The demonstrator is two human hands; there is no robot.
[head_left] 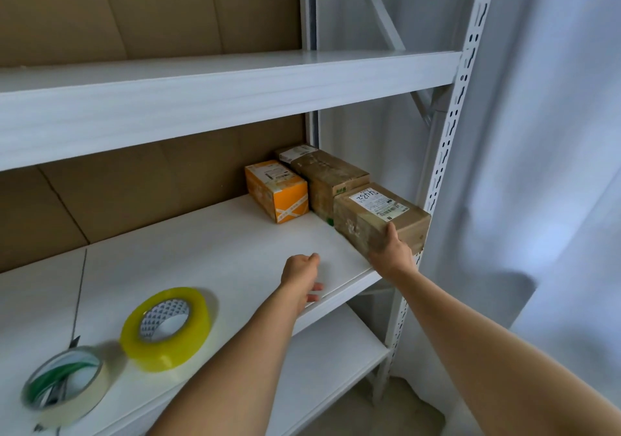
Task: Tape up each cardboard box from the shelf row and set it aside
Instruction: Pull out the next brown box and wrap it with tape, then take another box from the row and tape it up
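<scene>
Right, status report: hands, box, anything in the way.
Right hand grips the labelled brown box at shelf edge. Left hand open, holding nothing. Two tape rolls lie left, nothing blocking.

A white metal shelving unit (235, 86) fills the view, with a perforated white upright post (450, 140) at its right front corner and a diagonal brace (376, 2) behind the upper shelf. Flat brown cardboard sheets (151, 8) stand against the back of the shelves, their fold creases visible. To the right of the unit, a pale bluish-white curtain (551, 166) hangs in soft folds down to a grey floor (386, 415).
</scene>
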